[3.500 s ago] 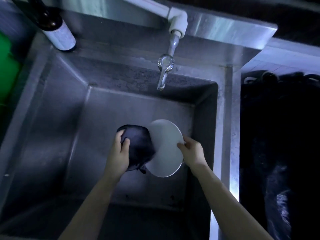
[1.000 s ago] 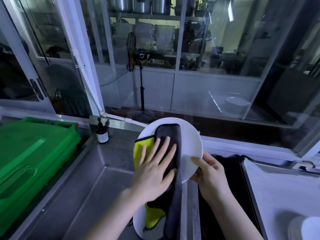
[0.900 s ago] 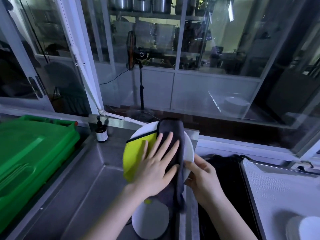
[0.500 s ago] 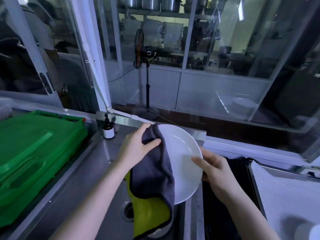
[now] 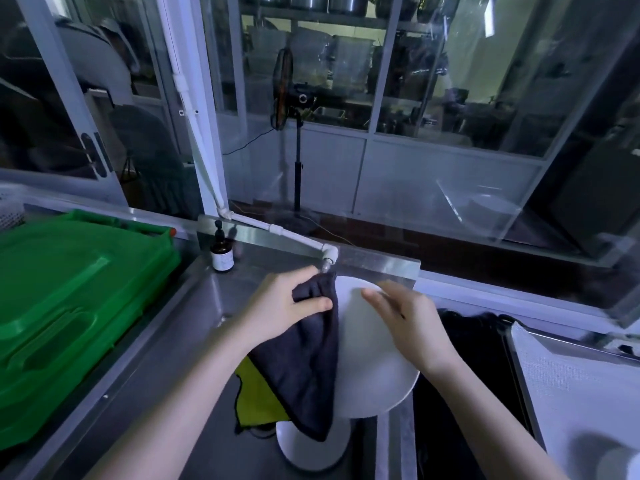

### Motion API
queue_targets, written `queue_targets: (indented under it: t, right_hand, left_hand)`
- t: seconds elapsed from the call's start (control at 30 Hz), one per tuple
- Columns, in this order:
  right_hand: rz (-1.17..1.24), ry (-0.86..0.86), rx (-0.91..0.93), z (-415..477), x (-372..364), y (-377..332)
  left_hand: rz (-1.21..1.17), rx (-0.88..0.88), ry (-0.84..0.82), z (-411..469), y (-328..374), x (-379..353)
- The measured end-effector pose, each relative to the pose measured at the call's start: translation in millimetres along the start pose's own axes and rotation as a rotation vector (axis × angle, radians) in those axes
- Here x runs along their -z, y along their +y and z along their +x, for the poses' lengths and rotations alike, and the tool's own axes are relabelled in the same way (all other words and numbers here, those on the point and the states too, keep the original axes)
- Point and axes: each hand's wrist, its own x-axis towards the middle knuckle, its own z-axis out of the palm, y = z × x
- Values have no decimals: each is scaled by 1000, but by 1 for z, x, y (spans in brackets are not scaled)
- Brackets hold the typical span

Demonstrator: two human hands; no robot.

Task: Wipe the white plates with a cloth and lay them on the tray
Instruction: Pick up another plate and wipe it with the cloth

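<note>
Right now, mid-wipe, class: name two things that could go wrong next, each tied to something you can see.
1. The held plate is tilted over the sink, gripped by the right hand at one side only. Directly below it lies a second plate. A slip could chip both.
2. The tap sits just above the held plate's top rim, where the left hand bunches the cloth. Lifting carelessly could knock the rim against it.
</note>
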Motion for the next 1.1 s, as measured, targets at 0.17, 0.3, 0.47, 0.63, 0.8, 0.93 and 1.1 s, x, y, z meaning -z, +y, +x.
queue_targets:
  t: [0.17, 0.3, 0.47, 0.63, 0.8, 0.93, 1.1]
  right_hand:
    - [261, 236, -160, 0, 4, 9]
    - [247, 175, -162, -3, 3, 8]
    - [-71, -47, 87, 3, -3, -11]
    - [132, 138, -109, 2, 4, 3]
    - [570, 434, -435, -11, -20, 4]
    - [477, 59, -316, -2, 8, 11]
    - [29, -206, -32, 26, 24, 4]
  left_hand:
    - [-309, 126, 301, -14, -7, -8]
    - [-253, 77, 253, -7, -6, 2]
    - [44, -82, -103, 5, 4, 3]
    - [-235, 11, 225, -10, -12, -6]
    - [-667, 274, 495, -29, -19, -39]
    - [-583, 228, 476, -25, -19, -23]
    - [-185, 20, 162, -14, 3, -6]
